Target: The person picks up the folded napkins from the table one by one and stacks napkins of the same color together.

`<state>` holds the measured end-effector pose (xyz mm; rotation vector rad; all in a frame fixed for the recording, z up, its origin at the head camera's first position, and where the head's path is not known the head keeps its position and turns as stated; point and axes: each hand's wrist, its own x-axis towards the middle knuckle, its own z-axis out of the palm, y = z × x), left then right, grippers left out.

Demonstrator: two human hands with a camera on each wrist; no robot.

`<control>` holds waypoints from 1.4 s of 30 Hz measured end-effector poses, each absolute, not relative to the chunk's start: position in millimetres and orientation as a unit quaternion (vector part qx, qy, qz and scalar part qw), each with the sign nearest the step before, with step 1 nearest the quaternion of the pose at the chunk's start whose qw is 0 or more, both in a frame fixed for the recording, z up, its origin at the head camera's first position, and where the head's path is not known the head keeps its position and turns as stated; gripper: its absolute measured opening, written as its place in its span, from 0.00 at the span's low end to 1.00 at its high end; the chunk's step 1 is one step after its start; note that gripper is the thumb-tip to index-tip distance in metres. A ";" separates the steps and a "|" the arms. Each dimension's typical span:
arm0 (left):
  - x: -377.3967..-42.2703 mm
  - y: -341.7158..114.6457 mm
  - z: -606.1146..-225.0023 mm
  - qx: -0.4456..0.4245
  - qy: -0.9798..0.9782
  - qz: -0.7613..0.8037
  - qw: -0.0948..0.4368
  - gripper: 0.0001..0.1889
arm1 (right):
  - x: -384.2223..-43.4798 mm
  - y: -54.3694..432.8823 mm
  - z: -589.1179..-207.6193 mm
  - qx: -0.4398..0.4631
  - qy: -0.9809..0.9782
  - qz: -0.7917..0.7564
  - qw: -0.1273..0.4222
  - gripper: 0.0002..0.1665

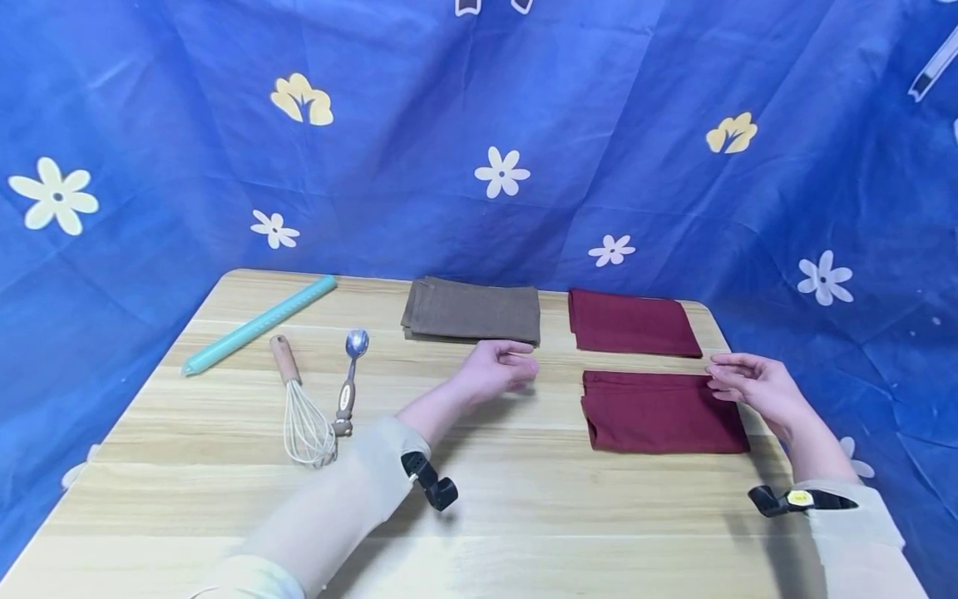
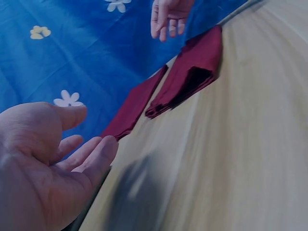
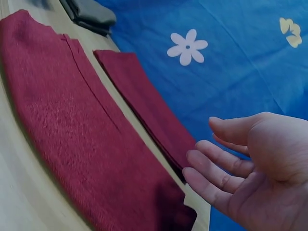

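Blue cloth backdrop (image 1: 389,158) with white and yellow flowers, hung along the far side and down both sides. Wood-grain table (image 1: 539,516) below it.

Near maroon cloth (image 1: 662,420), folded flat, right half of the table. Grey-brown cloth (image 1: 479,312), a folded stack at the far edge, about mid-table. Far maroon cloth (image 1: 632,324), also folded, just beyond the near one, a strip of bare wood between the two.

My right hand (image 1: 759,387): over the far right corner of the near maroon cloth, fingers relaxed and lightly bent, thumb apart, palm free. My left hand (image 1: 496,370): above the wood, just on the near side of the grey-brown stack, left of the maroon pair; fingers loosely curved, likewise unclasped.

Left side: teal rod (image 1: 258,326), slanting from near left to far right. Nearer, whisk (image 1: 298,401), wires toward me. Right of it, spoon (image 1: 348,395), bowl to the far side.
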<state>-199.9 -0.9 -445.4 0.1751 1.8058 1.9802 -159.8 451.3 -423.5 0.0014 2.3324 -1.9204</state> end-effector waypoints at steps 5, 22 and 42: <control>-196.8 12.3 -452.2 0.067 0.659 0.709 0.242 0.29 | -156.1 463.2 -430.3 0.015 0.793 -0.607 0.056 0.10; -180.8 72.7 -462.2 0.054 0.648 0.707 0.278 0.25 | -144.8 481.3 -454.5 0.085 0.873 -0.478 0.057 0.36; -184.9 86.6 -477.9 0.015 0.655 0.695 0.295 0.18 | -141.2 483.6 -457.6 0.146 0.868 -0.456 0.129 0.39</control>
